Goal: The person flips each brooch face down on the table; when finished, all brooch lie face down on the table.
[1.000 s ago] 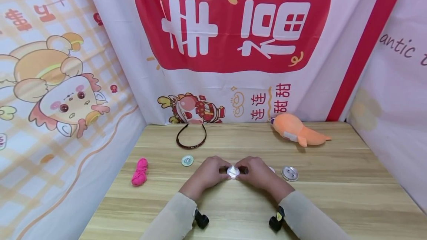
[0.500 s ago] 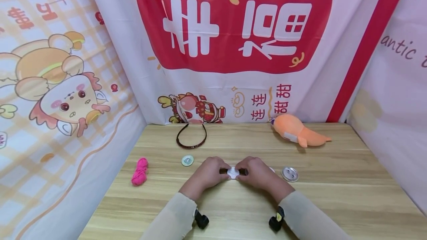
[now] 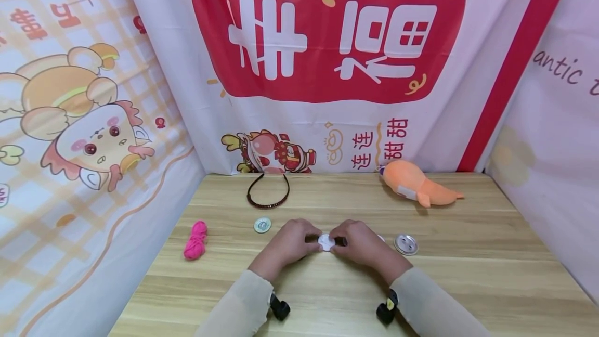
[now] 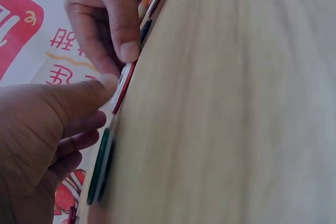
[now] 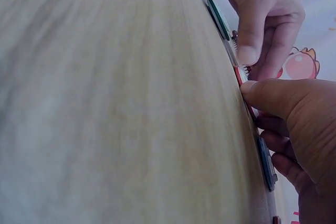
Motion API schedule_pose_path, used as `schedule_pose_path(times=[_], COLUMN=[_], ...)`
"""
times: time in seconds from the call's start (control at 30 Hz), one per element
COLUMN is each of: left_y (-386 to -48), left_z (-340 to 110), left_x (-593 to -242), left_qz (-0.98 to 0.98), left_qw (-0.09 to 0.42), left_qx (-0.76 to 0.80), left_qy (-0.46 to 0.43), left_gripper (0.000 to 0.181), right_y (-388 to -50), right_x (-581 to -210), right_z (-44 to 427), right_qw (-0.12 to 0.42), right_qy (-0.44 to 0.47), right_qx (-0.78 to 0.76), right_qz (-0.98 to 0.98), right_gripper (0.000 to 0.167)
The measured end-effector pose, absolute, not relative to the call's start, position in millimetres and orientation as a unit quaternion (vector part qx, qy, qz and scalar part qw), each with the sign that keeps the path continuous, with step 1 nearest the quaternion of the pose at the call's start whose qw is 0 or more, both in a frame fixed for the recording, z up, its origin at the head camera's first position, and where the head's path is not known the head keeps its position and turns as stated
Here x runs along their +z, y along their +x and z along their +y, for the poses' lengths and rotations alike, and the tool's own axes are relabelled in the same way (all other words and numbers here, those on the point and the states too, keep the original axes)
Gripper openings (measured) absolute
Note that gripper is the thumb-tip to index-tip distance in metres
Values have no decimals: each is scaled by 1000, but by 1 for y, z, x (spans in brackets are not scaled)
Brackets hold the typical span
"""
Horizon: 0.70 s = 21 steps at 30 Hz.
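Between both hands a small round white-faced badge (image 3: pixel 326 242) lies low at the tabletop. My left hand (image 3: pixel 296 241) pinches its left edge, my right hand (image 3: pixel 356 241) its right edge. In the left wrist view the badge (image 4: pixel 124 88) shows a thin red rim, with the left thumb and the other hand's thumb at its edge. From the right wrist view the red-rimmed badge (image 5: pixel 242 76) stays between the two thumbs. A pale green round badge (image 3: pixel 262 225) lies left of the hands; a silver round badge (image 3: pixel 406 244) with its back up lies right.
On the wooden table (image 3: pixel 327 295), a pink yarn bundle (image 3: pixel 195 241) lies far left, a dark headband (image 3: pixel 268 206) behind the hands, and an orange plush toy (image 3: pixel 418 183) back right. Another white disc (image 3: pixel 381 237) is partly hidden behind the right hand.
The badge between the hands has turned slightly, and its bright glare has faded to a plain white face. Both hands keep their place and grip.
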<state>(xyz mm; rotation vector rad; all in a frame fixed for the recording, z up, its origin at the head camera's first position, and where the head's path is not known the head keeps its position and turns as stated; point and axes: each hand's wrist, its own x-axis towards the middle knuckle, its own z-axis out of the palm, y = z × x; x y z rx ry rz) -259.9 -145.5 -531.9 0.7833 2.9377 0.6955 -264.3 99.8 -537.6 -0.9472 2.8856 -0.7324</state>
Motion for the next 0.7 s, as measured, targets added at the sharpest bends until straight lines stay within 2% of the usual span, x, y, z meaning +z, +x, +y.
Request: schedule_pose_path(times=[0.33,0.5,0.7], left_y=[-246,-237,-232], left_z=[-183,-200,-209], left_x=[-523,-526,-532], left_qz=[940,939,938], left_qw=[25,48,47], left_qx=[259,267,271], left_qy=[222,210,213], left_gripper=[48,56,59], right_y=[-265,-264,-264], right_x=[-539,-539,-540], right_z=[98,97,97], right_qw=[13,22,20], right_qy=[-299,-282,-279], right_qx=[-235,-236,-237], right_qz=[925,930,930], right_gripper=[28,28,28])
